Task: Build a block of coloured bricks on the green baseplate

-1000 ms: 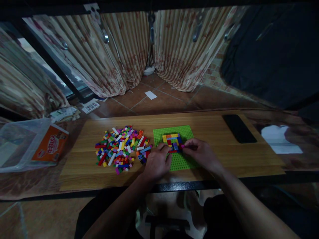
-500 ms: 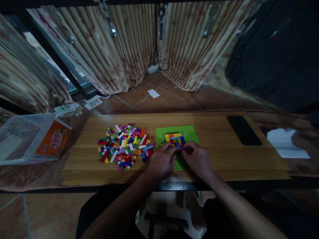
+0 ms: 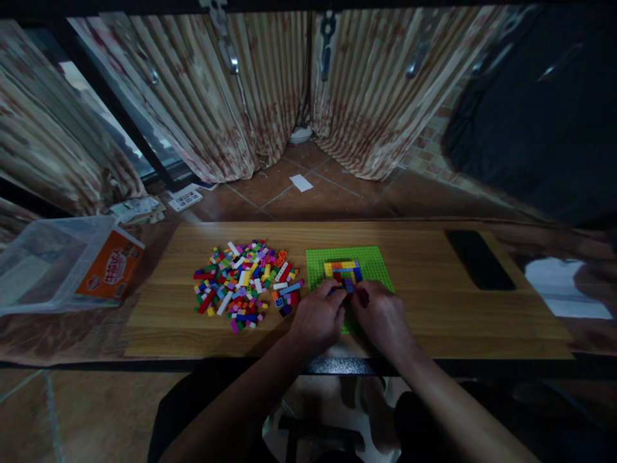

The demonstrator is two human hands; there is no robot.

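Observation:
A small walled structure of toy bricks (image 3: 342, 265), with yellow, orange and blue pieces, stands on a green baseplate (image 3: 318, 256). My left hand (image 3: 319, 316) is closed at the structure's near left side, its thumb and fingers pinched together. From the right, my right hand (image 3: 384, 316) is closed too, its fingertips at a dark blue brick (image 3: 349, 283) on the near side. Both hands' fingertips nearly meet there and cover part of the structure. The exact piece under the left fingertips is mostly hidden.
A heap of loose toy bricks (image 3: 245, 276) lies left of the baseplate on the wooden board (image 3: 434, 328). A black phone-like slab (image 3: 479, 260) lies at the right. A clear plastic box (image 3: 53, 257) with an orange label stands left of the board, and white paper (image 3: 569, 286) lies right.
The whole view has shifted slightly, so things sit a little further right. Both hands remain at the structure's near side, with only small finger movements.

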